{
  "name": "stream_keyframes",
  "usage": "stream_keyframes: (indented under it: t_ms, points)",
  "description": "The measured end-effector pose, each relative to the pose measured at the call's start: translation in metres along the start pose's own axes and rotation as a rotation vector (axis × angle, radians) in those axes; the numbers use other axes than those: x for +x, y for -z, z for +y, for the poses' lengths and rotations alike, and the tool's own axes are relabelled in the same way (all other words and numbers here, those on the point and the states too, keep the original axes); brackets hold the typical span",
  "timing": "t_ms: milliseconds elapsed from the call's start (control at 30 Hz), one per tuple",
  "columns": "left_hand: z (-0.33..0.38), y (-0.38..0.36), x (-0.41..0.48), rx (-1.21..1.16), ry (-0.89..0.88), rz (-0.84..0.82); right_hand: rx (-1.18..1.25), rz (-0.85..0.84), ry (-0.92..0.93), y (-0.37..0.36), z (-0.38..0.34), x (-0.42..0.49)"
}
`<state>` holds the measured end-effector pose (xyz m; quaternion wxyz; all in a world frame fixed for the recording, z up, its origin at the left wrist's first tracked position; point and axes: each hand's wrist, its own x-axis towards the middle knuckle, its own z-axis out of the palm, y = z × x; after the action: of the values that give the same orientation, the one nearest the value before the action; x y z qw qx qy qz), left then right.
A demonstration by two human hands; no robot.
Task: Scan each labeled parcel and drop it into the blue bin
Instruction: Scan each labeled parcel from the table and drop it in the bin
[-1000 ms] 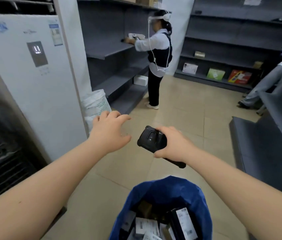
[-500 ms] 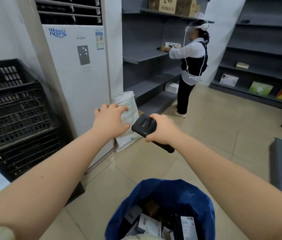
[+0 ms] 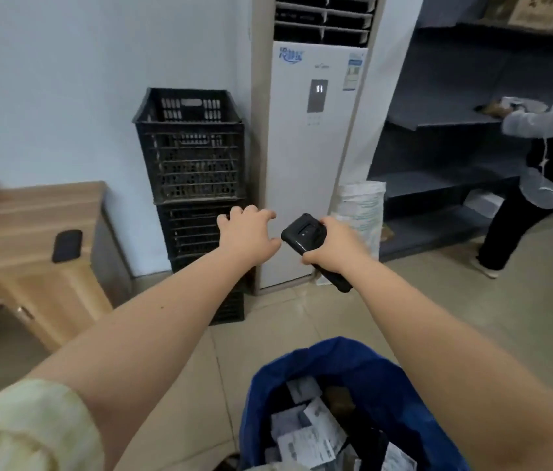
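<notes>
My right hand (image 3: 331, 244) grips a black handheld scanner (image 3: 304, 234) held out in front of me at chest height. My left hand (image 3: 247, 232) hovers just left of the scanner, fingers loosely spread, holding nothing. Below my arms stands the blue bin (image 3: 397, 379), its mouth open, with several labeled parcels (image 3: 309, 436) lying inside, white labels facing up. Neither hand holds a parcel.
A wooden desk (image 3: 30, 239) with a dark flat object (image 3: 67, 245) stands at left. Stacked black crates (image 3: 193, 164) and a tall white air conditioner (image 3: 305, 164) are ahead. Grey shelving (image 3: 445, 158) and another person (image 3: 546, 171) are at right. A white sack (image 3: 361, 212) leans by the unit.
My view has swung left: the desk and crates have come into sight and the other person has slid to the right edge. My hands keep the same pose.
</notes>
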<state>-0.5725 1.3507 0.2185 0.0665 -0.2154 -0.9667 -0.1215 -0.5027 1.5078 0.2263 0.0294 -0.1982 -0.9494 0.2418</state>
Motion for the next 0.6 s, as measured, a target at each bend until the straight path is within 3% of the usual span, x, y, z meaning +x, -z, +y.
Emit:
stream_keyframes:
  t_ms: [167,300,600]
  points:
    - [-0.070,-0.001,-0.077,0.110,0.251,0.030,0.072,-0.101,0.143,-0.061,-0.048,-0.035]
    - [-0.118,-0.001,-0.148,0.066,0.479,0.070,0.139,-0.168,0.259,-0.104,-0.089,-0.074]
    - [-0.204,0.028,-0.318,0.125,0.918,0.152,0.097,-0.386,0.623,-0.184,-0.208,-0.186]
